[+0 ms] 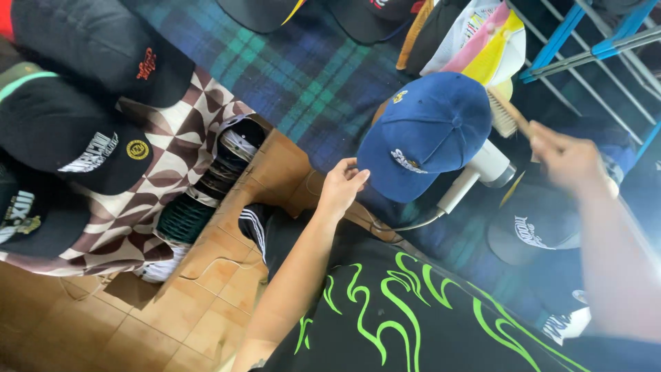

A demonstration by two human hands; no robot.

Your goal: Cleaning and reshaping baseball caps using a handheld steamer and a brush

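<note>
At the centre of the head view, a blue baseball cap is seen mounted on a white stand, its crown uppermost and its brim turned toward the lower left. The brim edge is pinched by the left hand, thumb and fingers pressed together on the fabric. A wooden-handled brush is gripped by the right hand, the fingers closed round the handle; the hand is blurred. The bristles are placed against the right side of the cap's crown. A thin cable is noted running from beneath the stand toward the lower left.

A dark blue and green plaid cloth is laid under the cap. To the left, several black caps with embroidered fronts are arranged on a brown and white patterned cloth. A row of nested caps is observed just beside that cloth, at the edge of an orange tiled floor. Another black cap lies below the right hand. Behind the blue cap, a pink, yellow and white cap is seen, and a blue and grey metal rack is at the upper right. A black garment with green flame lines is worn by the person.
</note>
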